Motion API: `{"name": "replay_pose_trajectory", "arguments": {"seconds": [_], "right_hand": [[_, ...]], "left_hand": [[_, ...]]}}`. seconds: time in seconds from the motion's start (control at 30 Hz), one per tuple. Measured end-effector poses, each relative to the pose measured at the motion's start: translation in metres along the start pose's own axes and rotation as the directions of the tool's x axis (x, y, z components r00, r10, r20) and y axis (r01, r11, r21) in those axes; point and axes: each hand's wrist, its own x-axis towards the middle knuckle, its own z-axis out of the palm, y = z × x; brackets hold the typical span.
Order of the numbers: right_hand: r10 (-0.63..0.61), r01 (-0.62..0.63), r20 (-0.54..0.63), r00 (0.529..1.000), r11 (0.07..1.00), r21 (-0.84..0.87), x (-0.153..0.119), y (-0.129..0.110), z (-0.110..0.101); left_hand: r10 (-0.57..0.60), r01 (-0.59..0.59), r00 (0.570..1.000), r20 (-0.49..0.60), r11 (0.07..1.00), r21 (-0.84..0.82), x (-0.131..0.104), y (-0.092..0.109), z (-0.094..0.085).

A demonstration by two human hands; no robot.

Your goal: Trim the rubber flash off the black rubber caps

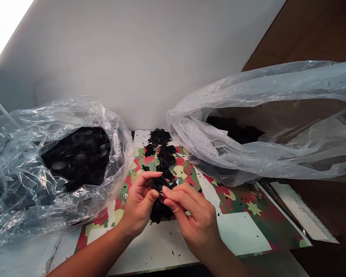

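A round black rubber part [159, 184] is in my left hand [141, 200], which curls around its left side with the thumb in front. My right hand [192, 211] pinches at the part's right edge with thumb and forefinger; whatever thin bit lies between those fingertips is too small to make out. Below and behind my hands, dark rubber scraps [160, 211] lie on the work surface. Farther back are several loose round black parts [163, 159] and a heap of black shreds [160, 136].
At the left, an open clear plastic bag [121, 142] holds many ribbed black rubber parts [80, 157]. Another clear bag [276, 157] stands open at the right with dark pieces inside. The patterned board [259, 227] is scattered with crumbs. A lamp [5, 27] glows upper left.
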Motion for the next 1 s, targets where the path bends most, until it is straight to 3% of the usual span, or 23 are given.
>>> {"name": "replay_pose_trajectory", "arguments": {"seconds": [0.13,0.37,0.67,1.0], "right_hand": [[0.023,-0.023,0.026,0.999,1.0,0.012,0.0006,0.0004,-0.0027],[-0.098,0.09,-0.03,0.995,0.978,-0.188,-0.0026,-0.0013,-0.0025],[-0.058,0.054,-0.029,0.998,0.991,-0.124,-0.0013,-0.0008,0.0013],[-0.038,0.036,-0.009,0.999,0.99,-0.138,0.0022,-0.0043,0.001]], "left_hand": [[-0.027,0.027,0.999,0.036,1.0,-0.009,0.0011,0.0033,0.0001],[0.014,-0.013,1.0,-0.01,0.998,0.057,0.0024,0.004,0.0002],[-0.029,0.029,1.0,0.002,1.0,-0.007,0.0011,0.0029,0.0016],[0.019,-0.019,0.999,-0.049,1.0,0.008,0.0025,0.0047,0.0028]]}}
